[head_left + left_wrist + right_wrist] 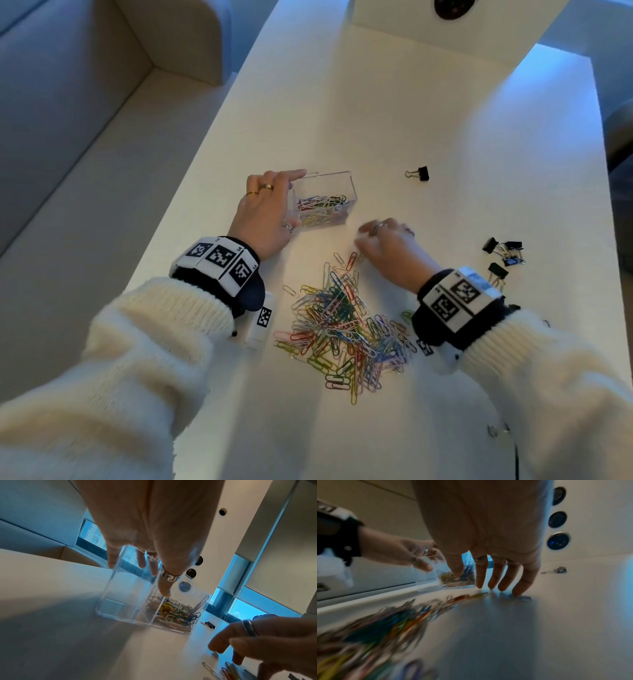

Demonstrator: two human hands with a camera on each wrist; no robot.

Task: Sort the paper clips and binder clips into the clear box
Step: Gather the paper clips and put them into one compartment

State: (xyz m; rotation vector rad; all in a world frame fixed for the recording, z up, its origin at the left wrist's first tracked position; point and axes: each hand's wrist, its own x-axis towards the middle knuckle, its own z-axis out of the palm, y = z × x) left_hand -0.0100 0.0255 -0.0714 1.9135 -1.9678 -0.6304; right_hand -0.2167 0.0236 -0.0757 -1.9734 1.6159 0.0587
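Head view: left hand (265,212) grips the clear box (337,181), whose long axis runs nine-to-three. Right hand (388,245) spreads straight fingers over paper clips (342,329) on the white table (376,113).

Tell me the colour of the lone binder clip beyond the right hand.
Black, with silver wire handles; the binder clip shows best in the head view.

Long white laminate desk (376,113) with cool bluish light washing over its right side. Left of the hands there's a pale beige cushioned sofa (85,113). Past the hands, a blue-lit window (93,535) with light roller blinds (281,555).
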